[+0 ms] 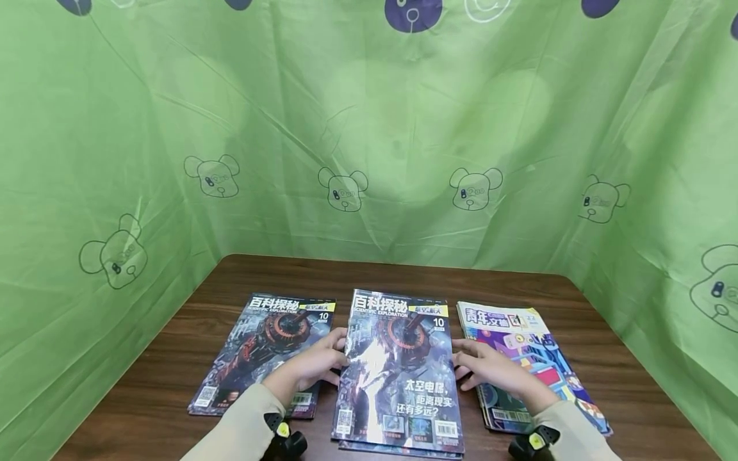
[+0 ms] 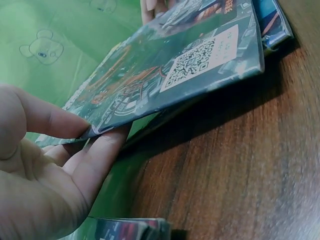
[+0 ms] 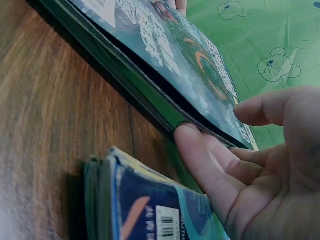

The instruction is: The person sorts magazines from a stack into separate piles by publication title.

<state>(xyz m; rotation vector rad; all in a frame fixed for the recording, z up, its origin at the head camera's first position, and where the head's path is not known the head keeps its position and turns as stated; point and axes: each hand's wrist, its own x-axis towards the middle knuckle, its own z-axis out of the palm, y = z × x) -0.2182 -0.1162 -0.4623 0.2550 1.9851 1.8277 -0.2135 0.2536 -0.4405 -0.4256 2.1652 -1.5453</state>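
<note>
A dark magazine (image 1: 398, 358) with a red ring on its cover lies at the middle of the table, raised and tilted above another magazine (image 1: 403, 451) that peeks out at its near edge. With thumb on top and fingers beneath, my left hand (image 1: 314, 362) pinches its left edge. My right hand (image 1: 490, 368) holds the right edge, its fingers (image 3: 200, 150) tucked under and the thumb at the cover's side. Green shows in the gap below the lifted magazine in the right wrist view. The fingertips under it are partly hidden.
Left of the middle pile lies a similar dark magazine (image 1: 254, 352), under my left forearm. To the right is a stack of colourful magazines (image 1: 553, 358), partly covered by my right arm. A green patterned curtain (image 1: 403, 115) surrounds the brown wooden table (image 1: 392, 269).
</note>
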